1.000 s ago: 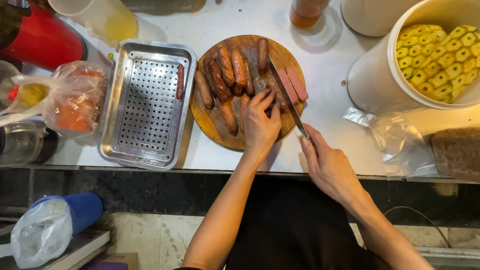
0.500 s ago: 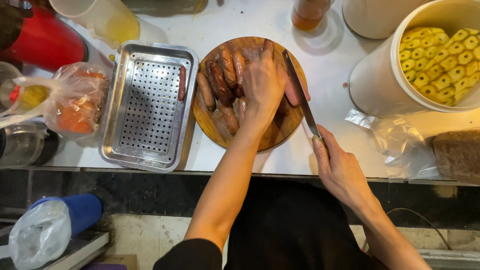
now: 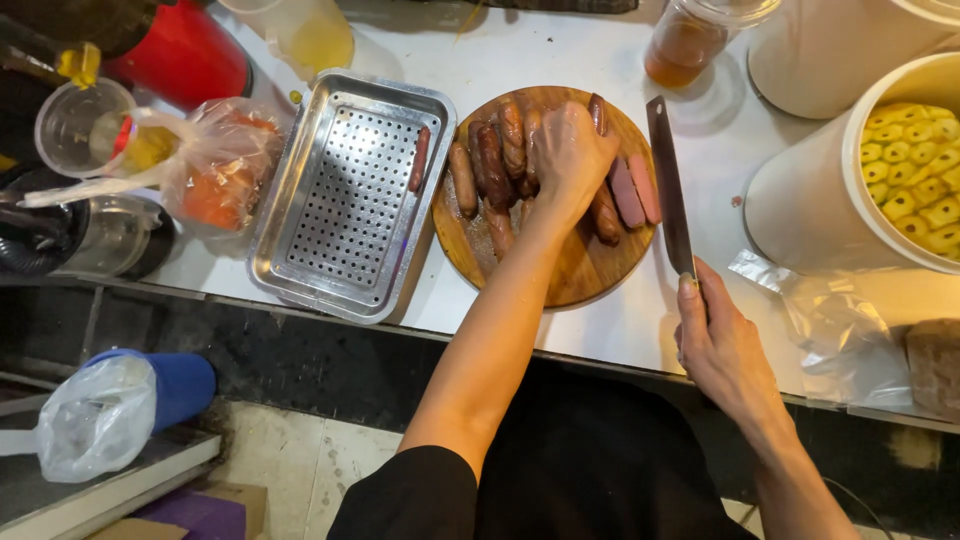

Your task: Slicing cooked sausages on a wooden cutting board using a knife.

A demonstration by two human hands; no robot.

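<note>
A round wooden cutting board point(image 3: 580, 275) holds several brown sausages point(image 3: 488, 165) and two pink sausage pieces point(image 3: 632, 190). My left hand point(image 3: 567, 150) reaches over the board and rests on the sausages near its middle, fingers curled around them. My right hand point(image 3: 722, 345) grips the handle of a long knife point(image 3: 668, 185), whose blade points away from me just right of the board's edge, above the white counter.
A perforated steel tray point(image 3: 345, 200) with one sausage point(image 3: 419, 160) lies left of the board. A white bucket point(image 3: 800, 200) of yellow pieces stands at right. Plastic bags, cups, a red container and a jar crowd the counter's left and far edge.
My left hand has moved farther up the board onto the sausages. The knife has swung off the board to its right side, blade now pointing away.
</note>
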